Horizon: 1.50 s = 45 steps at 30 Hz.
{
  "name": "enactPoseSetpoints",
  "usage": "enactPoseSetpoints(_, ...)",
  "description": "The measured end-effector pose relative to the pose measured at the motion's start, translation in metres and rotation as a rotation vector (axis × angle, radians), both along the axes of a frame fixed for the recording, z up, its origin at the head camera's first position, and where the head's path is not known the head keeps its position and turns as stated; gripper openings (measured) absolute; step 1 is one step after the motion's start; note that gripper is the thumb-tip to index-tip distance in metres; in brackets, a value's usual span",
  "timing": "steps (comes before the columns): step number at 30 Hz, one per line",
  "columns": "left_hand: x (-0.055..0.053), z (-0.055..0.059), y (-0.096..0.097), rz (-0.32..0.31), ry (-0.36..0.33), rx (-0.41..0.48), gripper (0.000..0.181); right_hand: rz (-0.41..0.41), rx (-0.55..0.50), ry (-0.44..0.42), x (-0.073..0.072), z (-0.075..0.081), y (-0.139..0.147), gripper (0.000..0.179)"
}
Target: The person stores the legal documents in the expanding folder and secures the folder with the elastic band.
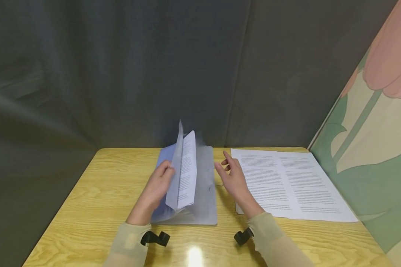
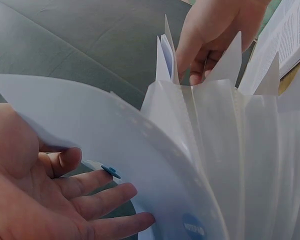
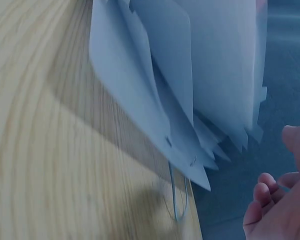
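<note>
A translucent accordion file folder lies spread on the table, with a bluish cover at its left. My left hand grips the raised divider and front part of the folder by its left edge. In the left wrist view the left hand has its fingers along the pale cover, its thumb partly hidden. Printed sheets stand tilted inside a pocket. My right hand hovers just right of the folder, fingers loosely bent and holding nothing. Pockets fan out in the right wrist view, with a thin elastic loop hanging below.
Two stacks of printed paper lie side by side at the right of the wooden table. A dark curtain hangs behind, and a flower-patterned cloth borders the right side.
</note>
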State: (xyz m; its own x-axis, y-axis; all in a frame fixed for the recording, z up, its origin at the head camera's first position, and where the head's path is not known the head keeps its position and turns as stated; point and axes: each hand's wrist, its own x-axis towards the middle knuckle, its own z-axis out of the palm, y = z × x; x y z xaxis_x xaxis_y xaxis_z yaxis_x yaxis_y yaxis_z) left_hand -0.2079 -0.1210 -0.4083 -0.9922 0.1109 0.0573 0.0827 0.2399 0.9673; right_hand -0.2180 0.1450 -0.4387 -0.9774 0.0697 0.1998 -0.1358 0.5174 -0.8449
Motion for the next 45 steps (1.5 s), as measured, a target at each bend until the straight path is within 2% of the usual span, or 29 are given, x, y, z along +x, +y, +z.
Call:
enactPoseSetpoints(3,0.000,0.001,-0.001,0.004,-0.007,0.006,0.017,-0.003,0.015,-0.027,0.002,0.001,0.010,0.072)
enactPoseSetpoints(10,0.000,0.003,0.000,0.000,-0.006,0.034,0.015,-0.045,0.093,-0.024,0.004,0.001,0.039,0.075)
enactPoseSetpoints(15,0.000,0.004,0.000,0.005,-0.009,0.047,0.015,-0.064,0.130,-0.062,0.007,0.000,0.059,0.080)
enactPoseSetpoints(25,-0.001,0.001,-0.001,-0.017,-0.014,0.037,0.016,-0.112,0.207,-0.107,0.018,0.004,0.091,0.091)
enactPoseSetpoints(39,0.000,0.003,-0.006,0.003,-0.002,0.088,0.015,-0.187,0.275,-0.193,0.026,-0.001,0.129,0.097)
enactPoseSetpoints(45,-0.001,0.003,-0.006,0.009,-0.001,0.109,0.015,-0.207,0.302,-0.204,0.029,-0.005,0.149,0.099)
